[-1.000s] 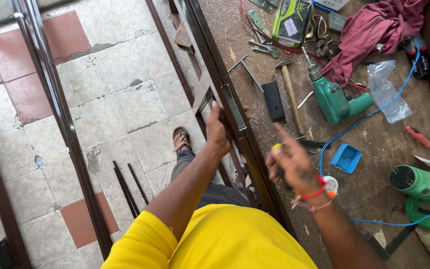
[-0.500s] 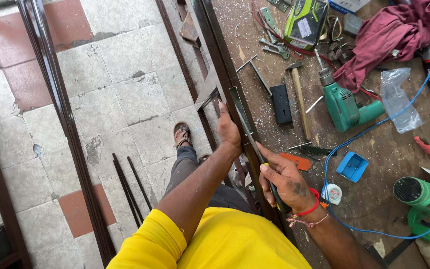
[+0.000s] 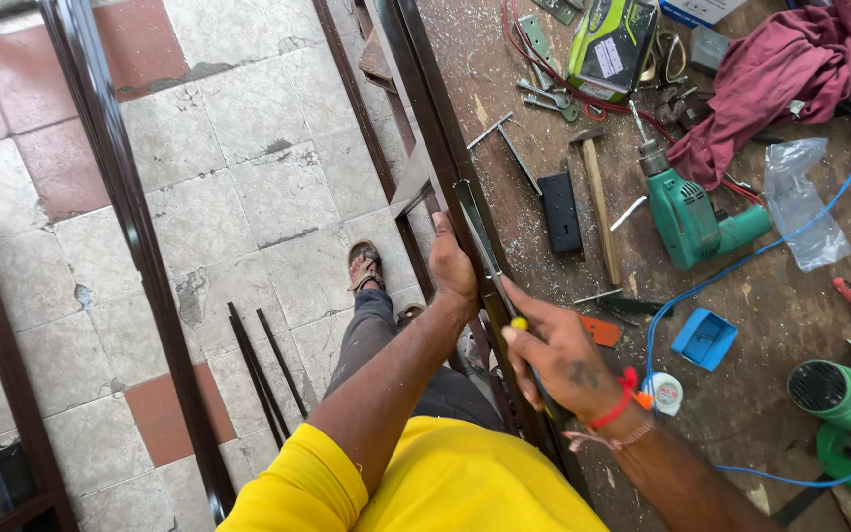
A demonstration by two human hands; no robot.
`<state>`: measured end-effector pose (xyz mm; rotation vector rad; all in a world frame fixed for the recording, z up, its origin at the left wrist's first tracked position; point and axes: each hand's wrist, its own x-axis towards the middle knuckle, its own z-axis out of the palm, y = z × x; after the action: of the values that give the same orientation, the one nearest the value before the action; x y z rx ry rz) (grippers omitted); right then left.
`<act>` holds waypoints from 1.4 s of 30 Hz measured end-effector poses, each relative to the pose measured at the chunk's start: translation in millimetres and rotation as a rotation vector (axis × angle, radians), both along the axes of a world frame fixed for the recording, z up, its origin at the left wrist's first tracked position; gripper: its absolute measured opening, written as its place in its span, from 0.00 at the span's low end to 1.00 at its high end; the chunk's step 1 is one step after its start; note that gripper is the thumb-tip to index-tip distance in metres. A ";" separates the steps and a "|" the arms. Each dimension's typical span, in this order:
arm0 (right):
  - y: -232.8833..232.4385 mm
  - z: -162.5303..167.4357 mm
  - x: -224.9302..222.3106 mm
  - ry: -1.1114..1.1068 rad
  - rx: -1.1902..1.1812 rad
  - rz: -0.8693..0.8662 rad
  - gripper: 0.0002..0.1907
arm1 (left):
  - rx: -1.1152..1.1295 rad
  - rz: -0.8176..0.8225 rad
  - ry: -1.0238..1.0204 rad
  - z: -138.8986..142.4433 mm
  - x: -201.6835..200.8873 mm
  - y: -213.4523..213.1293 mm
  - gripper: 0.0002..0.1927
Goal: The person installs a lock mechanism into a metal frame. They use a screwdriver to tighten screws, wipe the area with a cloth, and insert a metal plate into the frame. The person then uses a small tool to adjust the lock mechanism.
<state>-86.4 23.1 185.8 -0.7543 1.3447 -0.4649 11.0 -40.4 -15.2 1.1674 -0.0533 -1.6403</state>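
A: Workbench point(image 3: 760, 325), edge first. Where does the dark metal frame rail point(image 3: 425, 108) lie?

B: Along the bench's left edge, long axis from about 11 o'clock far down to 5 o'clock near the body. A thin grey metal strip point(image 3: 473, 229) lies on it, same axis, far tip pointing to 11.

A: Hands?

B: Left hand point(image 3: 453, 271) wrapped closed over the rail, touching the strip's side. Right hand point(image 3: 561, 357) just behind it at 5 o'clock, fingers point(image 3: 529, 300) pressed flat on the strip's near end, not curled. A small yellow bit point(image 3: 518, 323) shows at the fingertips; what it is, cannot tell.

A: Nearer the tip?

B: Left.
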 end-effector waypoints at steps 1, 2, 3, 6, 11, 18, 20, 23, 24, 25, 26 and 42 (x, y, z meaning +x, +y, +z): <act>-5.2 -1.9 3.4 -0.010 -0.005 -0.013 0.35 | -0.027 -0.003 -0.036 -0.1 0.4 -0.5 0.31; -13.4 -5.8 8.9 -0.017 -0.006 -0.031 0.35 | -0.049 -0.012 -0.070 -0.2 1.6 0.4 0.31; -16.7 -4.5 8.7 -0.017 -0.010 -0.044 0.35 | -0.075 -0.016 -0.096 -0.2 0.8 -0.6 0.31; -13.8 3.4 7.4 -0.028 -0.063 -0.005 0.35 | -0.079 0.014 0.006 0.1 1.2 -0.1 0.31; -12.6 3.9 6.4 0.004 -0.009 0.011 0.36 | -0.014 0.007 -0.055 1.1 1.5 -1.6 0.31; 1.0 -5.6 -4.8 -0.093 0.034 -0.018 0.35 | -0.016 0.006 -0.038 -0.2 1.0 0.1 0.30; -4.1 -10.9 -1.0 0.004 -0.009 -0.018 0.35 | -0.049 -0.013 -0.088 -0.6 0.9 -0.5 0.32; -5.3 -8.3 1.5 -0.008 -0.039 -0.032 0.35 | -0.015 0.011 0.007 0.1 0.0 0.6 0.32; -6.9 -7.6 3.6 -0.044 -0.046 -0.037 0.34 | 0.007 0.029 0.062 0.4 0.3 -0.4 0.32; -0.1 -2.8 2.5 -0.035 -0.008 -0.026 0.35 | 0.015 0.022 0.063 0.7 1.0 1.4 0.31; 4.7 2.6 -1.3 -0.016 0.021 -0.010 0.35 | 0.014 0.019 0.075 0.9 -0.1 0.4 0.31; 12.1 -15.9 -2.3 -0.008 -0.094 -0.041 0.35 | -0.032 0.013 0.045 3.8 0.9 0.4 0.32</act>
<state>-88.7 35.2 169.9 -0.8017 1.3401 -0.5665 11.9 -40.0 -11.4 1.1040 -0.0435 -1.6472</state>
